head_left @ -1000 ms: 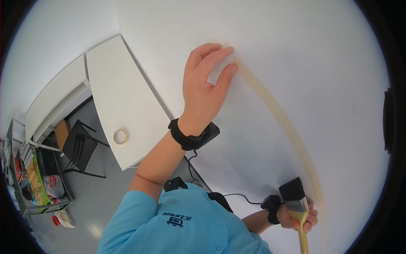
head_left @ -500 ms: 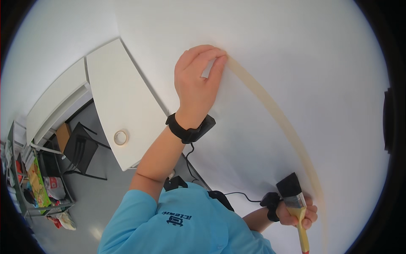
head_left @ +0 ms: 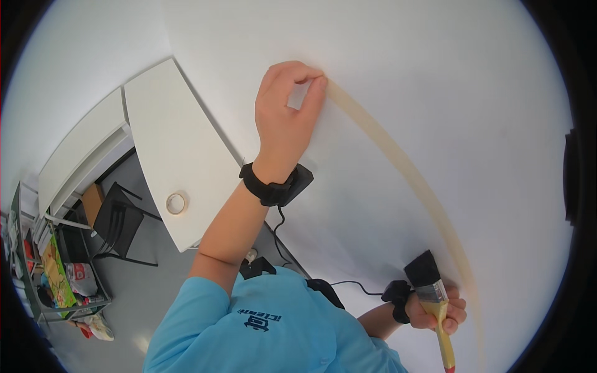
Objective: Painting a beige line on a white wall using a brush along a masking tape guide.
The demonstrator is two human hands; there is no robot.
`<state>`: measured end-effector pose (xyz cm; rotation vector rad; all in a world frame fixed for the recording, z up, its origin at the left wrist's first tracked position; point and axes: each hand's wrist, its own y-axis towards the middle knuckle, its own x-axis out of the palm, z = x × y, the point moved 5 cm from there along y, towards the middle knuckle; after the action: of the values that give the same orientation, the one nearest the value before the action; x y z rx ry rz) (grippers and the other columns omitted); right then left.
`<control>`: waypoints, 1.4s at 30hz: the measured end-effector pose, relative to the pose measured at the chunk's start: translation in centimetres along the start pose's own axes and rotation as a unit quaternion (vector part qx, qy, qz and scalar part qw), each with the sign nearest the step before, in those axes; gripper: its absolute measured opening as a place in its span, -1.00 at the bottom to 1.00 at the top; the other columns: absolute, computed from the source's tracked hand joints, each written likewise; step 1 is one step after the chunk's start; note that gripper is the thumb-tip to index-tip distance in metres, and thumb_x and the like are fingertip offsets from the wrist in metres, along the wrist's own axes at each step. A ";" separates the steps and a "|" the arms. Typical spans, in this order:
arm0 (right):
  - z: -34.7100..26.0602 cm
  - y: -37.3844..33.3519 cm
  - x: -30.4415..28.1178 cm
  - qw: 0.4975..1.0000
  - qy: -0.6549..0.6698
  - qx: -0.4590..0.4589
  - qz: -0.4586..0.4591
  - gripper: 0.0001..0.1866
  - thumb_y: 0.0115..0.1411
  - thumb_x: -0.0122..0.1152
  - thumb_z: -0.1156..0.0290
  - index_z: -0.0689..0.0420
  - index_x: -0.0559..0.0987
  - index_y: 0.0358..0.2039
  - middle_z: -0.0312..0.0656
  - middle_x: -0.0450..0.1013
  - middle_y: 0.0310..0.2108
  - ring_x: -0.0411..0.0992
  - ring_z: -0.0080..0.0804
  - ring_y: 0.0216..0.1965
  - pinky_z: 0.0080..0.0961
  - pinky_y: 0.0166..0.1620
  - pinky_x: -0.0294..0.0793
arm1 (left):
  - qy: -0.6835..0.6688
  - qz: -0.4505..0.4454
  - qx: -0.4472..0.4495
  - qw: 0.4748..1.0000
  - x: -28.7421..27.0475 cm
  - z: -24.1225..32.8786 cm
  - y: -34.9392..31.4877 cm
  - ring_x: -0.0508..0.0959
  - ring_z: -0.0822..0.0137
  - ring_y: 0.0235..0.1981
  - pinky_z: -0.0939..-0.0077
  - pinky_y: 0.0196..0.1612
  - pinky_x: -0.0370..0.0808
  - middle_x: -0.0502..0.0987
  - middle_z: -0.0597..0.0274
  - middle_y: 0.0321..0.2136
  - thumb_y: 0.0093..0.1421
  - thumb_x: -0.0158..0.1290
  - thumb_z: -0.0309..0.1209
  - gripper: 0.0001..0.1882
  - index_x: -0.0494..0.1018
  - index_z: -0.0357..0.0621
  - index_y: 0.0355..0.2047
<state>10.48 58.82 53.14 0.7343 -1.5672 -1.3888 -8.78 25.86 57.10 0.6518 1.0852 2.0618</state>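
Note:
A long strip of beige masking tape (head_left: 403,160) runs in a curve down the white wall (head_left: 398,56). At its upper end my left hand (head_left: 287,105) pinches the tape between thumb and forefinger, the other fingers curled. Lower right, my right hand (head_left: 437,311) is closed round the yellow handle of a wide paintbrush (head_left: 429,278), its black bristles pointing up. The tape passes close beside that hand; whether the fingers touch it, I cannot tell.
A roll of tape (head_left: 176,202) lies on a white table (head_left: 168,137) to the left. Beyond it are a black chair (head_left: 121,217) and a shelf rack (head_left: 74,304) with bags. Black cables (head_left: 278,233) hang from the bands on both wrists.
My left hand has shifted slightly up and to the left, still pinching the tape's end. The brush and my right hand have hardly moved.

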 end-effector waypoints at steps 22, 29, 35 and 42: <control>0.0 -0.4 -0.4 1.000 -0.011 -0.017 -0.008 -0.81 0.19 0.19 0.21 -0.13 0.49 -0.18 -0.44 0.22 -0.38 0.15 -0.59 -0.48 -0.57 -0.44 0.04 | -0.164 -0.081 -0.215 0.959 0.3 -2.8 0.7 0.44 0.55 -0.28 0.64 -0.18 0.37 0.50 0.40 -0.33 0.15 0.19 -0.42 -0.79 0.47 -0.14 -0.22; -0.1 -0.1 -0.2 0.999 -0.032 -0.012 -0.021 -0.83 0.21 0.18 0.20 -0.12 0.49 -0.20 -0.43 0.21 -0.39 0.16 -0.56 -0.48 -0.58 -0.51 0.03 | -0.201 -0.080 -0.220 0.951 0.3 -3.0 0.7 0.44 0.52 -0.26 0.58 -0.16 0.40 0.49 0.35 -0.29 0.13 0.19 -0.44 -0.80 0.46 -0.15 -0.23; -0.4 0.9 1.7 0.995 -0.091 0.009 -0.034 -0.82 0.23 0.17 0.14 -0.08 0.44 -0.29 -0.40 0.21 -0.45 0.18 -0.53 -0.51 -0.58 -0.58 0.03 | 0.017 -0.023 -0.026 0.999 -2.3 0.7 -1.1 0.47 0.39 -0.25 0.52 -0.13 0.42 0.48 0.19 -0.30 0.12 0.13 -0.56 -0.82 0.44 -0.24 -0.25; -0.8 -1.0 8.6 0.958 -0.019 0.199 -0.203 -0.72 -0.02 0.44 0.31 0.08 0.49 -0.39 -0.23 0.48 -0.48 0.34 -0.36 -0.53 -0.50 -0.49 0.27 | -0.142 -0.281 0.002 0.949 -4.9 9.2 -6.1 0.51 0.09 -0.17 0.36 -0.08 0.44 0.52 0.04 -0.18 0.05 0.17 -0.52 -0.66 0.47 -0.27 -0.13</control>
<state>7.36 50.76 54.16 1.3410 -1.8216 -1.3873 2.86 29.02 56.26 0.5415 0.9664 1.4283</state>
